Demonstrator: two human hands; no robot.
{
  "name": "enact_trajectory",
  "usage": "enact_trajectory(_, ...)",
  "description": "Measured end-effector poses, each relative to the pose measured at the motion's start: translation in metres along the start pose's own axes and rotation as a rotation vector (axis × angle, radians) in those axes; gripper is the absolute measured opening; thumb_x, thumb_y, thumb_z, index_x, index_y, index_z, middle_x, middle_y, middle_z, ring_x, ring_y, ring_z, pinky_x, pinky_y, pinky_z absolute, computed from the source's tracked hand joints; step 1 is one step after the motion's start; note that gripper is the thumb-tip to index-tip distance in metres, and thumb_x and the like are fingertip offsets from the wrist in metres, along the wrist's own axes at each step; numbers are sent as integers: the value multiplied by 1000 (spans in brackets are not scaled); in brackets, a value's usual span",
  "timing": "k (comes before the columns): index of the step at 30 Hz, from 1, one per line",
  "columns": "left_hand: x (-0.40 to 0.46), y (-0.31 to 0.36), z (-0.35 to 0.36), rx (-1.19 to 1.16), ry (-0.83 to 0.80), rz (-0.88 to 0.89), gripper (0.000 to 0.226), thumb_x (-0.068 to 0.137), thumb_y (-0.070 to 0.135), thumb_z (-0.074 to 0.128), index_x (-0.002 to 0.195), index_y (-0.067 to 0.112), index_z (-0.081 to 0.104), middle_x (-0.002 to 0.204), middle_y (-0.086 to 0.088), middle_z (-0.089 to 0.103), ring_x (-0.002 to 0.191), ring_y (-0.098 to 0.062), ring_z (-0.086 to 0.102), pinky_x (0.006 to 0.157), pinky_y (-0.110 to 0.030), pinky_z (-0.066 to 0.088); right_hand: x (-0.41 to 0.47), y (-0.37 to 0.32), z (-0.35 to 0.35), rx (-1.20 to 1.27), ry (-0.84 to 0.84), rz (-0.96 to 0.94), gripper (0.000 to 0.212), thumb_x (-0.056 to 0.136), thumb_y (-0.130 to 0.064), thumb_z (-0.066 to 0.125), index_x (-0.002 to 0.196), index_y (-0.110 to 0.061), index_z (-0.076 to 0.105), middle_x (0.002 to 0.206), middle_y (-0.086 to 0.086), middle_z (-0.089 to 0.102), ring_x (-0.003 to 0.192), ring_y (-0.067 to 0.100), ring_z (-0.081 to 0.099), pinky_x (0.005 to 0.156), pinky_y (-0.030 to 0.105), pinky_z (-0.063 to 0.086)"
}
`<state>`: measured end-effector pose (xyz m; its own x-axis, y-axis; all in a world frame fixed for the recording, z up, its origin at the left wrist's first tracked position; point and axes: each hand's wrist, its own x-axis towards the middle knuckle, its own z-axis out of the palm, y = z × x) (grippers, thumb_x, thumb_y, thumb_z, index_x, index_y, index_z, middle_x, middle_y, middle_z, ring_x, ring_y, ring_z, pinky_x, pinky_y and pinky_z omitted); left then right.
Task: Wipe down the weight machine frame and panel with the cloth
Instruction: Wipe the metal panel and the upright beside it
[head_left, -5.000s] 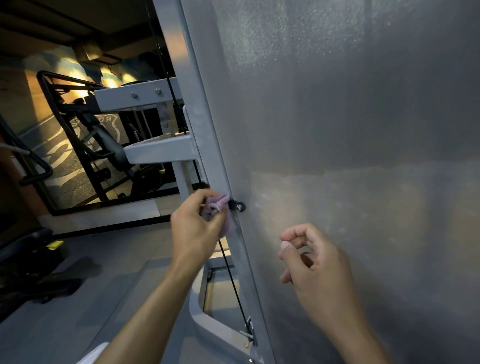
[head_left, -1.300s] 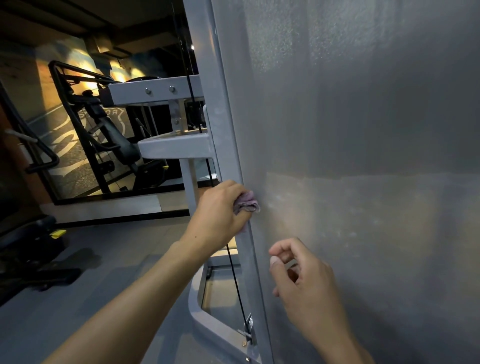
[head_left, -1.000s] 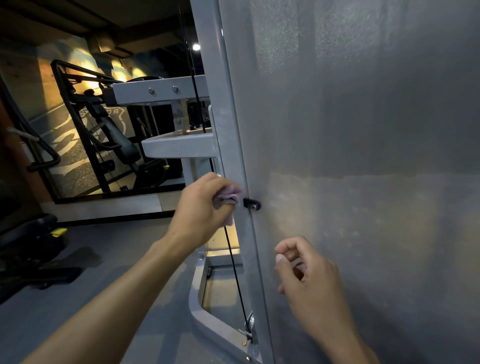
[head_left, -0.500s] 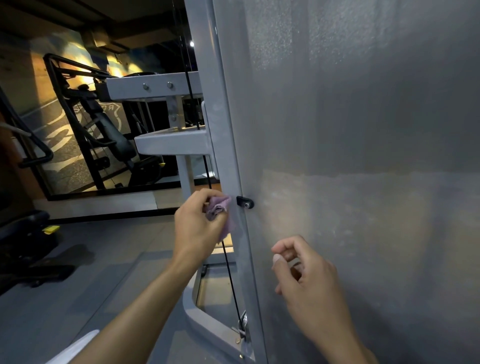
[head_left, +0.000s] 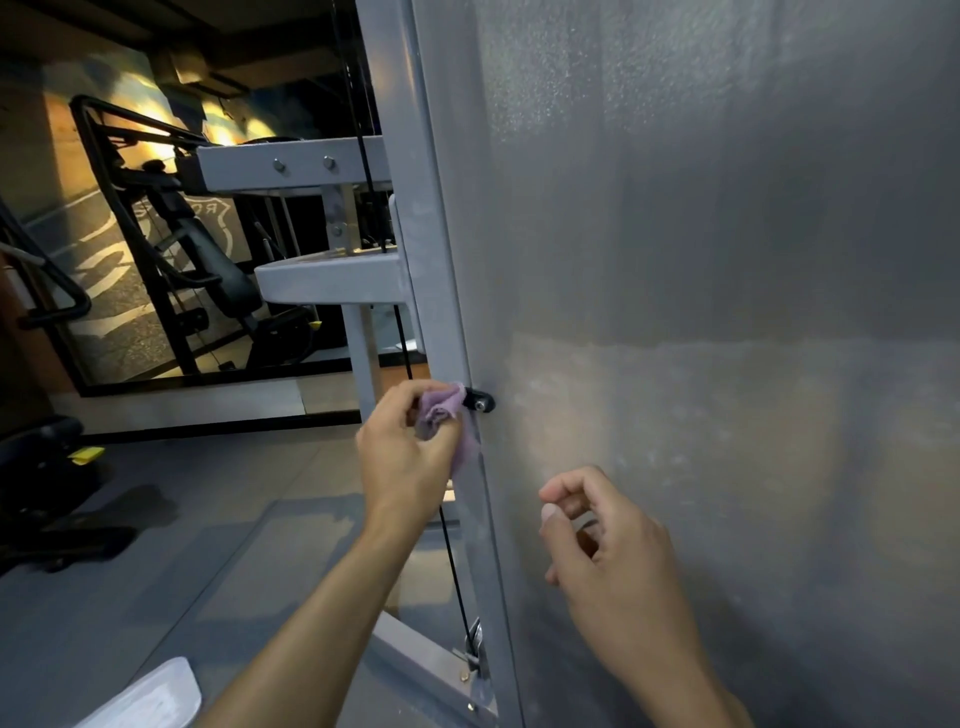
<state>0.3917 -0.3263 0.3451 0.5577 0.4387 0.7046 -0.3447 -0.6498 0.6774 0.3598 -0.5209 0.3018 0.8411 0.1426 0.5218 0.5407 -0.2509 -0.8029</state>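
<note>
- Crumpled purple cloth in left hand's pinch has slid off the panel, back beside black bolt on grey upright frame.
- Right hand loosely curled, holding nothing.
- Frosted grey panel largely unwiped, by the look of it.

Open floor left of grey metal upright; blocked by grey crossbar, thin black cable, small black clip.

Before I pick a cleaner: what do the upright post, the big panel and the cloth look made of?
Upright post: likely grey painted metal, smooth with a dull sheen.
Panel: grey, fine speckled matte grain; coated metal or plastic, cannot tell.
Cloth: soft purple fabric, crumpled in the left hand.
</note>
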Motion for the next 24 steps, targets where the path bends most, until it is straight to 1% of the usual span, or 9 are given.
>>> enact_trajectory(4,3,9,0,-33,-106,-67,12,88,18,80,87,28,73,81,13,72,75,-4,67,63,-18,51,0,0,-3,-17,-5,-3,18,94,-22,63,93,-39,56,83,-14,65,58,14,66,62,40,56)
enact_trajectory(7,4,3,-13,21,-292,-128,9,87,23,81,91,29,77,83,13,74,78,-5,71,61,-20,56,-1,0,-3,-19,-10,-4,18,94,-22,62,93,-39,56,82,-15,65,58,14,66,61,40,56)
enact_trajectory(10,5,5,-16,-61,-181,-166,8,88,21,80,90,28,77,83,8,75,76,-8,71,57,-24,56,-3,-3,-2,-7,-13,-11,20,95,-20,63,93,-39,56,81,-13,65,57,15,66,61,41,56)
enact_trajectory(12,4,11,-9,-72,-126,-146,8,87,21,81,88,26,76,81,9,74,76,-9,69,61,-24,56,-2,-4,-2,-3,-16,-11,21,95,-20,62,93,-40,56,81,-13,65,57,15,65,61,40,56)
enact_trajectory(14,5,14,-5,-43,-163,-128,8,87,19,81,88,25,75,80,9,74,77,-10,69,62,-20,54,-2,-5,-3,-5,-18,-9,21,95,-21,62,93,-40,56,82,-13,65,57,15,65,61,39,55)
enact_trajectory(16,12,18,-14,-33,-241,-126,7,86,22,83,89,25,77,82,8,75,80,-13,71,64,-21,55,-2,-5,-3,-2,-15,-8,21,96,-20,62,94,-40,56,82,-14,65,57,15,65,61,39,55)
enact_trajectory(20,28,28,-29,20,-308,10,8,88,25,80,95,28,77,88,11,74,80,-5,71,64,-24,59,-2,-5,-1,-21,-30,-12,19,96,-21,62,94,-39,55,80,-15,64,59,14,66,61,38,55)
enact_trajectory(22,31,34,-24,128,-378,184,13,88,14,79,96,24,78,88,10,70,78,-6,68,65,-26,57,-2,-6,0,-27,-34,-16,19,95,-22,62,94,-39,55,80,-15,64,59,13,66,62,38,55)
enact_trajectory(24,35,36,-21,347,-439,406,18,83,8,77,95,22,77,89,10,65,81,-8,63,70,-31,54,-1,-7,0,-38,-35,-23,16,95,-24,62,95,-39,55,80,-14,64,60,13,66,63,37,55)
